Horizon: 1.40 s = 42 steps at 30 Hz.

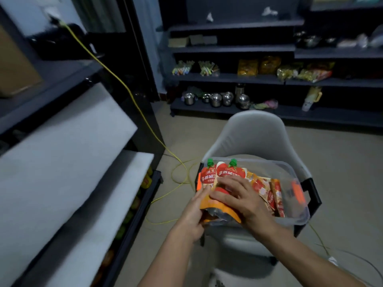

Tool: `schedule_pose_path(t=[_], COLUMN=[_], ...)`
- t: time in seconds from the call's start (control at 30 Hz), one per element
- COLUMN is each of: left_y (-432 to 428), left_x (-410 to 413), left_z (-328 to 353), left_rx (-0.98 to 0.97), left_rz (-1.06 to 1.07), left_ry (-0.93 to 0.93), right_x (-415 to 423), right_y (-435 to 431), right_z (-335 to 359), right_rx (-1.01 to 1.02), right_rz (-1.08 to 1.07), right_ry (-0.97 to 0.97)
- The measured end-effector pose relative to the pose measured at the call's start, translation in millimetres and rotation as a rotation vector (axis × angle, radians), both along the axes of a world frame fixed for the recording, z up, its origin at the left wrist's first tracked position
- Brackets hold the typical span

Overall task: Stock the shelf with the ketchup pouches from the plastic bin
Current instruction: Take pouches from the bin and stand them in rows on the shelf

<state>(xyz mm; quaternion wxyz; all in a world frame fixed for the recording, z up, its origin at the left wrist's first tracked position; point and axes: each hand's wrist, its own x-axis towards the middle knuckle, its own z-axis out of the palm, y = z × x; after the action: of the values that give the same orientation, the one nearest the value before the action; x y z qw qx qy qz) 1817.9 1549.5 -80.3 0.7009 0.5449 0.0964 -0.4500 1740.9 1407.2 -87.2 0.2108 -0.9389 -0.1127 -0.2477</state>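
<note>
At the far left the dark shelf [132,214] rises in tiers, with 2 white boards bare along their front edges and a lower tier where blurred yellow and orange packs [147,179] show just behind the black front rail. A yellow cable [116,75] drops from the upper left, passes the shelf's corner post and loops on the floor [342,162] in the narrow strip between the shelf's front edge and the grey chair [255,133]. The clear plastic bin [299,217] sits on that chair, an orange latch [297,191] on its right end. The ketchup pouches [226,172], 2 in view with green caps pointing toward the chair back, are at the bin's left end, their bottom edges over its near rim. The left hand [191,216] grips those bottom edges, thumb on top and fingers curled beneath. The right hand [242,199] lies across the front of the pouches, fingers spread and lightly bent, pressing down on them. Just right of the hands, more red and orange sachets [267,193] stand on edge inside the bin, and the bin's right part shows bare plastic. Right of the chair the floor is open up to the back shelves [228,77], which carry steel pots [215,99] and snack packs.
</note>
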Motion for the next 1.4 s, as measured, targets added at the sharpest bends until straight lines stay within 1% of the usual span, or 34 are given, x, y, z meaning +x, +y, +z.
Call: schedule_pose_path(t=[0.07,0.13,0.23,0.33,0.37,0.43,0.47,0.5,0.53,0.57,0.6,0.63,0.67,0.7,0.73,0.77,0.83,0.87,1.0,1.1,1.17,1.3,1.4], left_y=[28,55,98,143,157,186,199,213,227,241,256,270,284,297,311,324,353,370,442,497,534,600,647], left_x=[-11,-24,-41,-54,-57,-61,-63,-62,-63,-62,-62,-62,-63,-64,-65,-64,-63,-60,-47,-35,-29,-13,1], left_z=[16,32,49,63,69,79,85,90,96,102,107,114,120,127,133,138,150,156,187,207,217,226,225], left_rx=[-0.062,-0.099,-0.181,-0.277,-0.302,-0.304,-0.292,-0.278,-0.268,-0.254,-0.236,-0.218,-0.196,-0.162,-0.115,-0.066,0.013,0.041,0.175,0.210,0.245,0.340,0.361], left_rz=[-0.017,-0.020,0.086,0.185,0.219,0.306,0.351,0.397,0.435,0.475,0.511,0.539,0.565,0.591,0.623,0.655,0.694,0.711,0.806,0.874,0.917,0.968,1.007], left_ry=[0.004,-0.046,-0.129,-0.159,-0.174,-0.218,-0.245,-0.269,-0.293,-0.314,-0.334,-0.358,-0.378,-0.401,-0.427,-0.451,-0.493,-0.512,-0.607,-0.645,-0.663,-0.686,-0.674], right_x=[-8,-13,-19,-21,-19,-7,1,7,13,17,20,22,27,33,38,44,55,60,87,108,122,157,183], right_y=[22,44,77,113,126,153,166,181,195,209,224,240,256,270,286,302,336,354,427,486,522,586,623], right_z=[18,38,69,98,105,112,115,118,121,125,132,140,147,151,157,163,174,180,202,222,235,246,249], right_rx=[-0.036,-0.096,-0.165,-0.038,-0.024,-0.079,-0.068,-0.005,0.130,0.321,0.563,0.825,1.045,1.164,1.172,1.128,1.002,0.977,0.995,0.993,0.980,1.030,1.060], right_rz=[0.039,0.116,0.280,0.369,0.390,0.408,0.396,0.367,0.323,0.257,0.179,0.135,0.109,0.121,0.173,0.250,0.356,0.391,0.495,0.559,0.552,0.559,0.548], right_ry=[-0.013,-0.027,0.000,0.065,0.064,0.037,0.051,0.080,0.107,0.152,0.242,0.367,0.541,0.723,0.879,0.978,1.036,1.047,1.070,1.052,1.029,1.003,0.973])
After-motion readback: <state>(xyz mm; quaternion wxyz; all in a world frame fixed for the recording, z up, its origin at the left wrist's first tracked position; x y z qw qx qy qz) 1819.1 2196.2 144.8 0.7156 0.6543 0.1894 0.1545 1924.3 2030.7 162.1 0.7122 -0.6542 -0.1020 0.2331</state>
